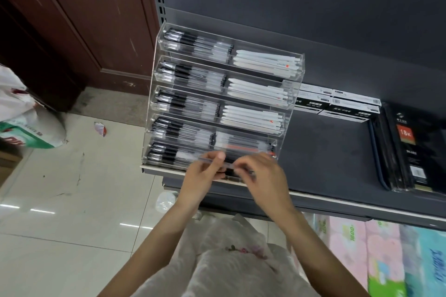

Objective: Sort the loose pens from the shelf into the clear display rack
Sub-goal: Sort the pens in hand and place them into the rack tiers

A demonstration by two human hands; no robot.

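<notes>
Hands [205, 171] at rack [217, 103] front edge.

The display rack [287, 94] is clear, glossy acrylic on a matt dark metal shelf [337, 152]. Floor tiles [60, 200] gleam smooth; the door [72, 19] looks polished reddish wood.

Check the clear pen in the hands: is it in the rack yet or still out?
Out. Both hands, left and right, hold the clear pen level before the display rack's lowest tier.
</notes>
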